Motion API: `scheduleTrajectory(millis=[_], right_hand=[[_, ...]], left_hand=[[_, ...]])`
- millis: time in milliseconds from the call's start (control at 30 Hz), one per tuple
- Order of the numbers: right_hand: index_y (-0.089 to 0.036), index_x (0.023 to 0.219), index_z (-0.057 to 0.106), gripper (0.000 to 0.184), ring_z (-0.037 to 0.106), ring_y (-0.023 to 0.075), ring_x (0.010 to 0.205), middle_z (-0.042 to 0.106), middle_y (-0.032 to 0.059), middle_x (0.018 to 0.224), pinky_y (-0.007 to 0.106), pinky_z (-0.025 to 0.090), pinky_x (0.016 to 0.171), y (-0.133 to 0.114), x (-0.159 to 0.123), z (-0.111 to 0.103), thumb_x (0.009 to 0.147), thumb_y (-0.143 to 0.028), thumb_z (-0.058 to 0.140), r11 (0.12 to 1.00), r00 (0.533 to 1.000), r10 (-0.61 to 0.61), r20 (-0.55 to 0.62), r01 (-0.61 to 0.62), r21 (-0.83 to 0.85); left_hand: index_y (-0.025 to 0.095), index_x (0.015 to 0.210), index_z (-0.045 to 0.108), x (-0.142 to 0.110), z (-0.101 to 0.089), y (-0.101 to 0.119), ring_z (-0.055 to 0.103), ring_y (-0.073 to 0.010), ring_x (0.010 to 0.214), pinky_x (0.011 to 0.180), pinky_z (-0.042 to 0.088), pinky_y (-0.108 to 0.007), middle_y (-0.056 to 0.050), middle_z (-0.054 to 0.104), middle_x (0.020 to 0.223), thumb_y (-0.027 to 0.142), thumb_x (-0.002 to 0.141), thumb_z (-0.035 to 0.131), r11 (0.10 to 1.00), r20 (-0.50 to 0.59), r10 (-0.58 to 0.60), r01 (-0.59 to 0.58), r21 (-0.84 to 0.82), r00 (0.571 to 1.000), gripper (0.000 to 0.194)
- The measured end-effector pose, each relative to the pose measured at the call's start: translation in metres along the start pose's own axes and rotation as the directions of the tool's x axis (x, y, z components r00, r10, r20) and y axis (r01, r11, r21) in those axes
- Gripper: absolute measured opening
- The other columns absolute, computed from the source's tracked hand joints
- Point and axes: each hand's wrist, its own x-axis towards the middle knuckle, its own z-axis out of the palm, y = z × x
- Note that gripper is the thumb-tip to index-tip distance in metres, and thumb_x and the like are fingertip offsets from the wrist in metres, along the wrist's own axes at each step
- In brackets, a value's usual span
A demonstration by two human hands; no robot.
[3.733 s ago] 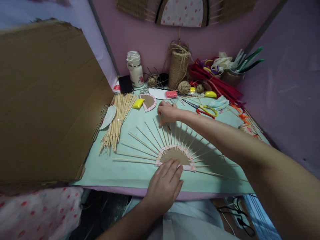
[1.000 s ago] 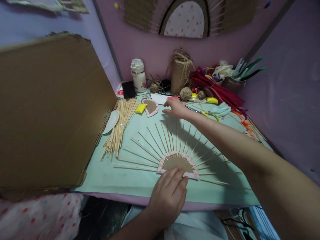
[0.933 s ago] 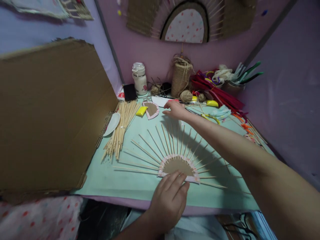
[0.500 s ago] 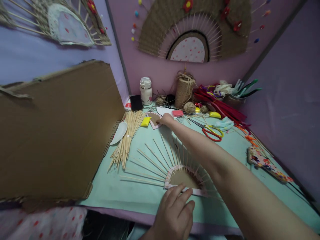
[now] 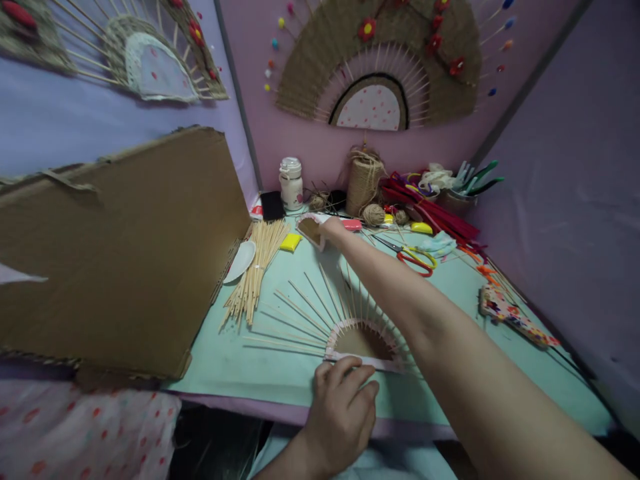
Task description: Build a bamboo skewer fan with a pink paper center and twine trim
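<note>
At the back of the table my right hand (image 5: 330, 229) is closed on the edge of a cardboard half-circle (image 5: 311, 230) with a pale pink border. That piece is tilted; my wrist hides part of it. Nearer me lies a fan frame: a half-circle cardboard base (image 5: 363, 343) with a pale border and thin wooden sticks (image 5: 300, 308) spreading from it. My right forearm covers some of its right-hand sticks. My left hand (image 5: 344, 407) is at the base's straight front edge, fingers loosely bent and apart, gripping nothing.
A bundle of sticks (image 5: 257, 270), a white dish (image 5: 241, 261) and a yellow packet (image 5: 291, 242) lie left. Scissors (image 5: 413, 259) and a floral-patterned glue gun (image 5: 515, 317) are right. Twine (image 5: 364, 180) and a white bottle (image 5: 291, 183) stand behind. A large cardboard sheet (image 5: 115, 253) borders the left.
My right hand has tilted the bordered cardboard half-circle up off the table. My left hand stays by the fan base's front edge. The camera view has shifted slightly.
</note>
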Motion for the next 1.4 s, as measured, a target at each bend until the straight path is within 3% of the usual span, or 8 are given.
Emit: scheduleTrajectory(millis=[167, 333, 467, 667, 967, 1100, 1233, 1400], right_hand=[[-0.018, 0.104, 0.062, 0.02, 0.046, 0.0279, 0.118, 0.057, 0.0119, 0.122, 0.041, 0.036, 0.093, 0.026, -0.035, -0.068, 0.093, -0.019, 0.046, 0.951, 0.927, -0.29, -0.236, 0.252, -0.178], [-0.022, 0.084, 0.064, 0.025, 0.049, 0.0248, 0.097, 0.062, 0.007, 0.096, 0.041, 0.034, 0.083, 0.085, -0.149, -0.125, 0.096, -0.024, 0.042, 0.677, 0.622, -0.712, -0.325, 0.486, -0.552], [-0.022, 0.087, 0.066, 0.023, 0.052, 0.0187, 0.08, 0.067, 0.0037, 0.085, 0.036, 0.041, 0.074, 0.118, -0.274, -0.13, 0.095, -0.018, 0.045, 0.373, 0.411, -0.911, -0.036, 0.783, -0.497], [-0.024, 0.085, 0.068, 0.028, 0.06, 0.0161, 0.077, 0.073, 0.0004, 0.085, 0.036, 0.051, 0.081, 0.132, -0.368, -0.102, 0.09, -0.009, 0.046, 0.457, 0.494, -0.869, 0.012, 0.813, -0.361], [-0.02, 0.092, 0.067, 0.025, 0.062, 0.0169, 0.078, 0.071, 0.004, 0.086, 0.034, 0.052, 0.081, 0.133, -0.377, -0.111, 0.093, -0.015, 0.043, 0.463, 0.474, -0.88, -0.014, 0.853, -0.241], [-0.025, 0.123, 0.056, 0.031, 0.062, 0.0195, 0.099, 0.065, 0.0091, 0.109, 0.034, 0.053, 0.081, 0.179, -0.349, -0.134, 0.094, -0.02, 0.046, 0.661, 0.654, -0.746, -0.121, 0.708, -0.247], [-0.018, 0.121, 0.057, 0.037, 0.063, 0.026, 0.099, 0.061, 0.0154, 0.112, 0.04, 0.052, 0.083, 0.272, -0.287, -0.162, 0.087, -0.034, 0.056, 0.95, 0.939, -0.224, -0.26, 0.151, -0.271], [-0.013, 0.12, 0.06, 0.046, 0.062, 0.0275, 0.099, 0.064, 0.0168, 0.111, 0.036, 0.049, 0.085, 0.341, -0.226, -0.171, 0.078, -0.031, 0.064, 0.933, 0.98, 0.074, -0.187, -0.134, -0.335]], left_hand=[[0.021, 0.103, 0.066, 0.004, -0.004, 0.002, 0.057, -0.0188, 0.106, 0.088, 0.032, -0.036, -0.002, 0.072, 0.106, 0.014, 0.084, 0.059, 1.0, -0.04, -0.01, 0.01, -0.004, 0.999, 0.021], [0.02, 0.108, 0.062, 0.011, -0.03, 0.006, 0.057, -0.0203, 0.108, 0.092, 0.039, -0.038, -0.007, 0.067, 0.11, 0.004, 0.08, 0.055, 0.998, -0.125, -0.025, 0.018, -0.056, 0.992, 0.033], [0.021, 0.132, 0.048, 0.012, -0.057, 0.013, 0.051, -0.0258, 0.124, 0.099, 0.046, -0.042, -0.013, 0.054, 0.133, 0.016, 0.081, 0.058, 0.969, -0.002, -0.137, 0.134, -0.209, 0.991, 0.052], [0.024, 0.148, 0.03, 0.014, -0.052, 0.034, 0.051, -0.0303, 0.128, 0.103, 0.047, -0.044, -0.014, 0.049, 0.145, 0.047, 0.073, 0.074, 0.889, 0.635, -0.046, 0.322, -0.326, 0.771, 0.09], [0.022, 0.152, 0.025, -0.001, -0.041, 0.055, 0.044, -0.0347, 0.134, 0.108, 0.04, -0.052, -0.017, 0.039, 0.151, 0.034, 0.068, 0.076, 0.766, 0.727, -0.104, 0.521, -0.376, 0.679, 0.099], [0.022, 0.15, 0.027, -0.003, -0.043, 0.062, 0.045, -0.0326, 0.132, 0.109, 0.038, -0.05, -0.015, 0.042, 0.149, 0.025, 0.067, 0.075, 0.663, 0.726, -0.207, 0.639, -0.389, 0.656, 0.097], [0.022, 0.148, 0.029, -0.007, -0.04, 0.066, 0.044, -0.0306, 0.133, 0.111, 0.035, -0.049, -0.015, 0.04, 0.149, 0.015, 0.067, 0.069, 0.599, 0.727, -0.246, 0.691, -0.406, 0.641, 0.091], [0.021, 0.147, 0.032, -0.013, -0.036, 0.066, 0.047, -0.0303, 0.131, 0.11, 0.037, -0.048, -0.015, 0.043, 0.148, 0.02, 0.069, 0.07, 0.509, 0.719, -0.172, 0.686, -0.52, 0.673, 0.086]])
